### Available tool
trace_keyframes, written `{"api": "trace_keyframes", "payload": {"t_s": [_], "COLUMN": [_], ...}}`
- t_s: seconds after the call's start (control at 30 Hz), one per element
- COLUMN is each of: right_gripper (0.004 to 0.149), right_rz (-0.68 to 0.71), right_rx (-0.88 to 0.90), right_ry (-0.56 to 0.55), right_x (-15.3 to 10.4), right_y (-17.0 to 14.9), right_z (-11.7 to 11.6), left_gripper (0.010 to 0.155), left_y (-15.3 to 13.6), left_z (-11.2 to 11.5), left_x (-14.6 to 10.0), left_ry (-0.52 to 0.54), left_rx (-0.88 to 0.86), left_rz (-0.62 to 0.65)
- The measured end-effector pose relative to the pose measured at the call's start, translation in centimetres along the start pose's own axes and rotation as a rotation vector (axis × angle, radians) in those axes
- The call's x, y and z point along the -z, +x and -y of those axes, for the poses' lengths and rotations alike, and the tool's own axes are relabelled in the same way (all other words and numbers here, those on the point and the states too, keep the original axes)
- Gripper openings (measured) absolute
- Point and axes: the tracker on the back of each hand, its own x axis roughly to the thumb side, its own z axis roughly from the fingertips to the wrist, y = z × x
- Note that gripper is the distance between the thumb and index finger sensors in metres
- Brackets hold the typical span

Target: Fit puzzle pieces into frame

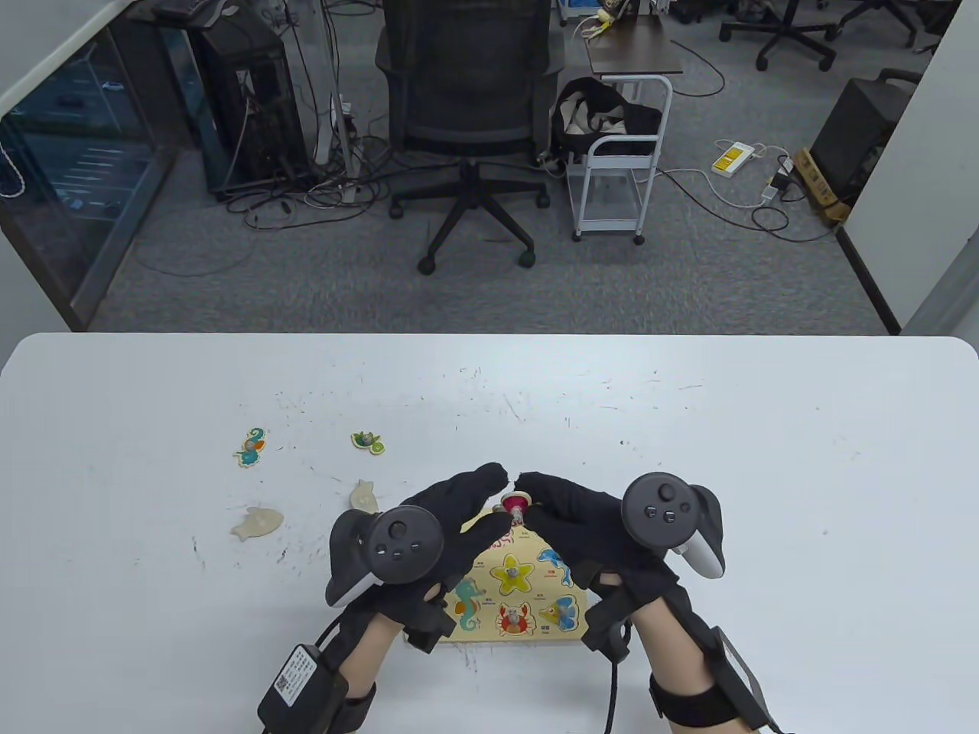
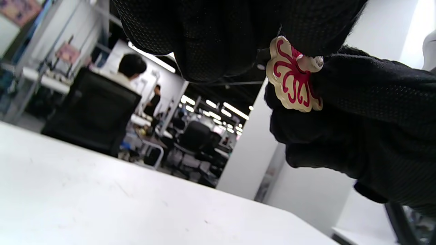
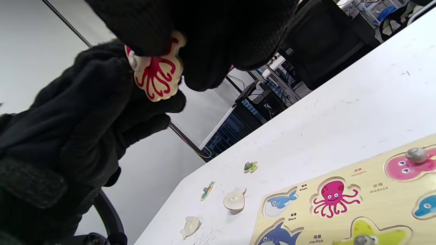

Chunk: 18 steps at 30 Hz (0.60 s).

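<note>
White table (image 1: 688,428), office chairs and cables behind it; frame (image 1: 528,592) sits at the near edge, its far part hidden under both hands. Left hand (image 1: 451,527) and right hand (image 1: 574,527) meet above the frame, both pinching the octopus piece (image 2: 293,80) clear of the board, its cutout (image 3: 335,197) open below. Loose toward the left edge: seahorse (image 1: 251,447), turtle (image 1: 368,441), two pieces face down (image 1: 258,523).
</note>
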Motion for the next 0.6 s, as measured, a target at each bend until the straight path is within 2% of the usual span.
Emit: {"api": "trace_keyframes", "payload": {"t_s": [0.17,0.33,0.43,0.6], "right_gripper": [0.046,0.046,0.046,0.047], "right_rz": [-0.055,-0.067,-0.063,-0.063], "right_rx": [0.012,0.029,0.084,0.124], "right_ry": [-0.015,-0.009,0.014,0.048], "right_x": [0.2,0.3,0.3,0.3], "right_y": [-0.7,-0.9,-0.9,-0.9], "right_z": [0.0,-0.1,-0.1,-0.1], "left_gripper": [0.059,0.054,0.053,0.054], "left_y": [2.3,4.5,5.3,5.7], "left_z": [-0.5,0.2,0.8,1.4], "left_x": [-1.0,-1.8,-2.0,-2.0], "left_ry": [0.126,0.209,0.224,0.242], "left_rx": [0.240,0.458,0.545,0.595], "left_rz": [0.053,0.099,0.112,0.115]}}
